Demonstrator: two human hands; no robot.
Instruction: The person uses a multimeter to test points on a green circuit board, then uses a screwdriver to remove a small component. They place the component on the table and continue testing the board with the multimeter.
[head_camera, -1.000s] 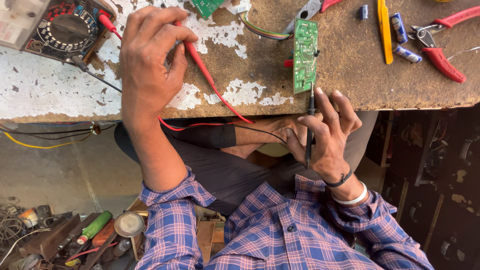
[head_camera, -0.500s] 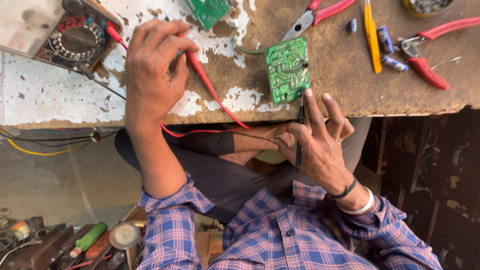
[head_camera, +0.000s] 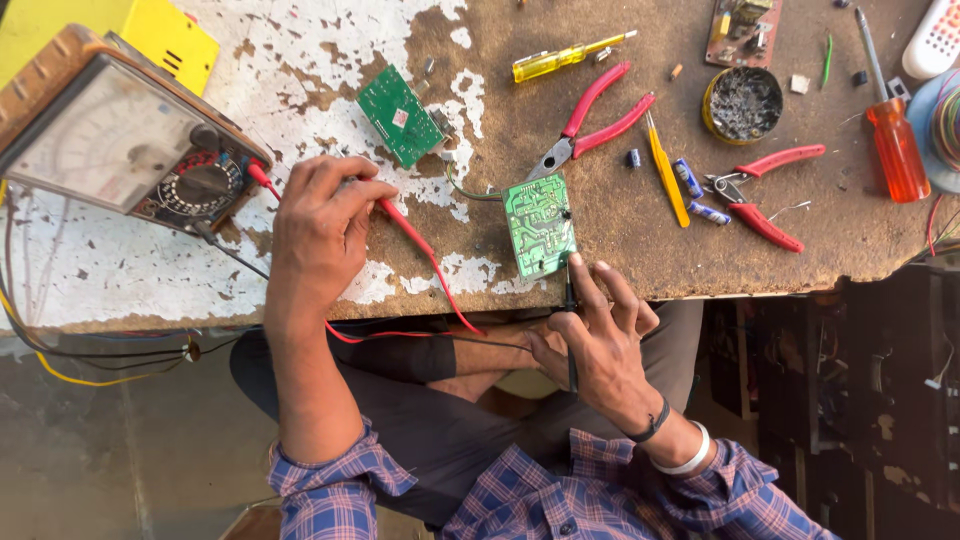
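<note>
Left hand rests on the bench, fingers closed on the red probe, whose lead runs to the meter. Right hand at the bench edge grips the black probe, tip up against the green board. A second green board lies above. Right of the board: red pliers, yellow tweezers, red cutters, a solder tin, an orange screwdriver.

3 circuit boards, 2 red-handled pliers, 2 screwdrivers, 1 analog multimeter, 1 solder tin.
</note>
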